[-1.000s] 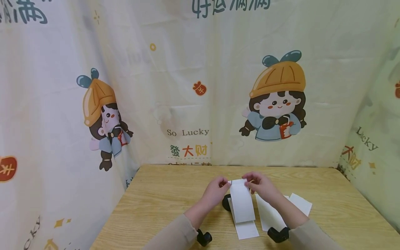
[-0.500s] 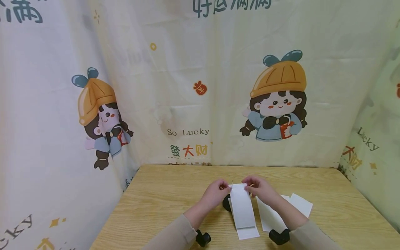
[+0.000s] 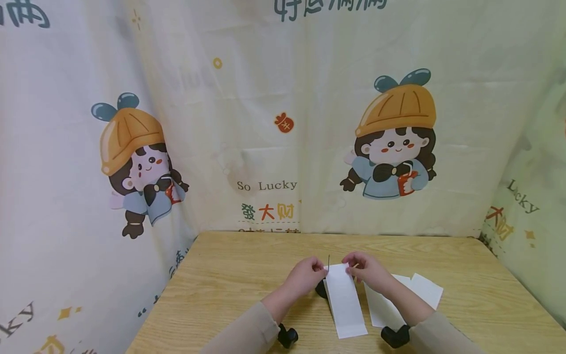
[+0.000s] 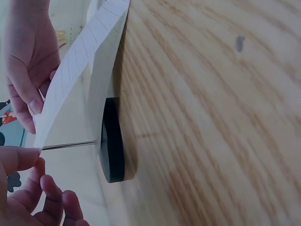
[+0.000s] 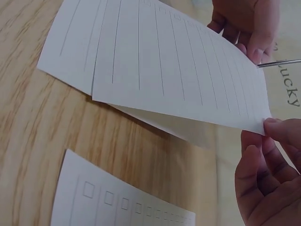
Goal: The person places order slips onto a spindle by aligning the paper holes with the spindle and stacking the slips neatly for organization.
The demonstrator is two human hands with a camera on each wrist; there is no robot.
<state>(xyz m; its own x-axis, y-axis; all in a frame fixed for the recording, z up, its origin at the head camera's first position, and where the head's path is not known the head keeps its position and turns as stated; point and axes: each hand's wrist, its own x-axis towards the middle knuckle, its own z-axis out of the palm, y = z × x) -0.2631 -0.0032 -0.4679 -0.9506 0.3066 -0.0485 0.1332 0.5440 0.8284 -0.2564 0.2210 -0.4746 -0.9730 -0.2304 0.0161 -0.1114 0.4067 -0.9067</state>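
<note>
My left hand (image 3: 305,276) pinches one top corner of a white lined paper slip (image 3: 347,302), right by the metal spike (image 4: 70,145) of a bill spike. My right hand (image 3: 368,268) pinches the opposite top corner. In the head view the spike's tip sticks up above the slip, which it passes through near my left fingertips. Its round black base (image 4: 113,146) stands on the table. Another slip (image 5: 66,52) lies lower, over the base, with the spike rising from it. The held slip's top end is raised above that one.
To the right on the wooden table (image 3: 239,280) lie more white slips (image 3: 428,290), partly under my right forearm; one has printed checkboxes (image 5: 109,197). A printed cloth curtain (image 3: 256,123) hangs behind and at both sides. Black wrist cameras (image 3: 288,337) sit at both sleeves.
Both hands have come down a little with the slip. More of the spike's tip now shows above it, and the slip's near end has slid down to cover the lower slip.
</note>
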